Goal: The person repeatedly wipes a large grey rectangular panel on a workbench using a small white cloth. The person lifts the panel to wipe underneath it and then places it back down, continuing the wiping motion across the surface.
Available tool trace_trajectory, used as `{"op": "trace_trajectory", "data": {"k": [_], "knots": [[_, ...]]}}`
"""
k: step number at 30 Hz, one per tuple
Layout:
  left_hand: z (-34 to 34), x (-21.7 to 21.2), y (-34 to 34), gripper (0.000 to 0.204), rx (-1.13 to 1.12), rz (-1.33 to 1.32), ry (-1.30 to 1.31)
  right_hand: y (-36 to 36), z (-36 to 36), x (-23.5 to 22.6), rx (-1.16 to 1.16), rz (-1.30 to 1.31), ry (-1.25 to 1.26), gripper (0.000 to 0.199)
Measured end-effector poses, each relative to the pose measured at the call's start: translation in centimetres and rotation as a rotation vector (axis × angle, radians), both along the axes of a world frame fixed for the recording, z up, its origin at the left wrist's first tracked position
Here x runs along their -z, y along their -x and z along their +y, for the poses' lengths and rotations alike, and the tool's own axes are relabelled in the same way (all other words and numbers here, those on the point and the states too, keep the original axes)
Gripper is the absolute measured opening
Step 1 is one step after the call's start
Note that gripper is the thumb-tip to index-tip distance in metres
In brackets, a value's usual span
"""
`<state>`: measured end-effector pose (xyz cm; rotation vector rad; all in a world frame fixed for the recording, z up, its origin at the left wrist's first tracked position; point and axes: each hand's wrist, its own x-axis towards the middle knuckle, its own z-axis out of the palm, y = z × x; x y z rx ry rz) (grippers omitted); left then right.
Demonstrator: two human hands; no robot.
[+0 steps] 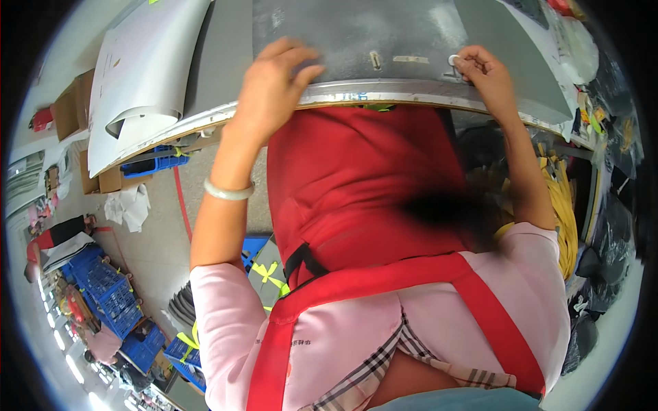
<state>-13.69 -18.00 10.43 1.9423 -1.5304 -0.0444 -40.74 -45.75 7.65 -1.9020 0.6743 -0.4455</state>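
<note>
My left hand hovers over the near edge of the grey worktop, thumb apart from the curved fingers, slightly blurred, nothing visible in it. Farther right, my right hand is closed in a pinch. At its fingertips is a small white round piece, too small to name exactly. Between the hands, a short pale strip with a dark middle and a longer beige strip lie flat on the worktop.
A large white sheet with a curled corner covers the table's left end. Clear plastic bags lie at the right. Blue crates stand on the floor at left. Yellow strips hang at right, below the table.
</note>
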Motion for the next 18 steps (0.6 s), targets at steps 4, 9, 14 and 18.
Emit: {"op": "trace_trajectory", "data": {"k": [4,9,14,18], "knots": [[-8.3,1.2,2.7,0.019,0.031,0.021,0.088,-0.1,0.1,-0.1,0.008,-0.005,-0.019,0.017],[-12.7,4.3,3.3,0.021,-0.137,-0.268,0.074,-0.3,0.6,-1.1,0.022,0.088,-0.012,0.016],[-13.0,4.7,3.1,0.020,-0.140,-0.329,0.047,1.0,1.6,-1.7,-0.033,0.124,0.308,0.013],[-13.0,4.5,3.1,0.020,-0.152,-0.346,0.023,0.9,2.3,-2.0,-0.094,0.117,0.441,0.011]]}}
